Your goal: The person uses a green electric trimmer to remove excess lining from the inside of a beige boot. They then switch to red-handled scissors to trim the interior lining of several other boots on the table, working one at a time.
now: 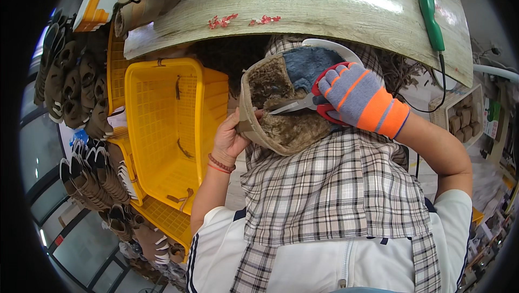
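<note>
One fleece-lined piece lies against my plaid apron, beside the near edge of the wood-grain table. My left hand pinches its rim; my gloved right hand grips one pair of scissors. One green tool lies near the table's right edge. Shoes crowd the room's left; the rim partly hides my left fingers.

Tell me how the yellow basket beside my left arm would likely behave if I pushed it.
The yellow basket is probably light for its size: its walls are perforated and only a few brown scraps show in or on it. Its smoothly moulded rim suggests it would stay stiff. The scraps look loose, so they might shift.
</note>
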The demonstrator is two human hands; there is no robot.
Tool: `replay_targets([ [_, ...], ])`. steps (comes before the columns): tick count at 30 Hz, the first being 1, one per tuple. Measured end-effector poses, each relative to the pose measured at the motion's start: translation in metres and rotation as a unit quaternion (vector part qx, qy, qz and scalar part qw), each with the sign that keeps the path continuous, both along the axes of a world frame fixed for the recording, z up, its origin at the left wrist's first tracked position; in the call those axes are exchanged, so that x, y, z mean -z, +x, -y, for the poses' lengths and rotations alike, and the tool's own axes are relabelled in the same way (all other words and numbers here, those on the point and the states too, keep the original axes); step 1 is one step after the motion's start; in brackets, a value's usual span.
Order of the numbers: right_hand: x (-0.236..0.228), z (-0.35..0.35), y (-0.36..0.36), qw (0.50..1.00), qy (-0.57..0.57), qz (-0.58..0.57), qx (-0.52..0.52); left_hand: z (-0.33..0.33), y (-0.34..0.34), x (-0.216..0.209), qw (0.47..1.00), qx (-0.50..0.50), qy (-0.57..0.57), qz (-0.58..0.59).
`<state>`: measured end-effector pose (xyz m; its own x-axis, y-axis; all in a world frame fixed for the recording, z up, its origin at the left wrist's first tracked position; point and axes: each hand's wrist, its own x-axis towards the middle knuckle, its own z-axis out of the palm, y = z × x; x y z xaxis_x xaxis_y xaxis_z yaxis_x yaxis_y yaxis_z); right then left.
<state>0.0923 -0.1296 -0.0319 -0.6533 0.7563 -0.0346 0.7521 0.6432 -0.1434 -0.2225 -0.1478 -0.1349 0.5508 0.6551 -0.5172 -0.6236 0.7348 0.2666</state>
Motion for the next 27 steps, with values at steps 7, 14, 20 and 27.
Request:
replay_targets([
  [7, 0.006, -0.001, -0.006, 0.999, 0.025, 0.015, -0.019, 0.000, 0.002, -0.003, 1.000, 0.012, 0.026, -0.013],
  [14, -0.003, 0.001, 0.001, 0.999, -0.004, 0.037, 0.026, 0.001, 0.001, -0.003, 0.998, 0.021, 0.041, -0.030],
  [20, -0.013, -0.006, 0.001, 1.000, -0.013, -0.006, 0.017, 0.003, 0.002, -0.005, 0.998, 0.023, 0.041, -0.033],
  [27, -0.020, -0.008, -0.010, 1.000, -0.023, 0.005, 0.020, 0.002, 0.005, -0.014, 0.997, 0.018, 0.052, -0.053],
])
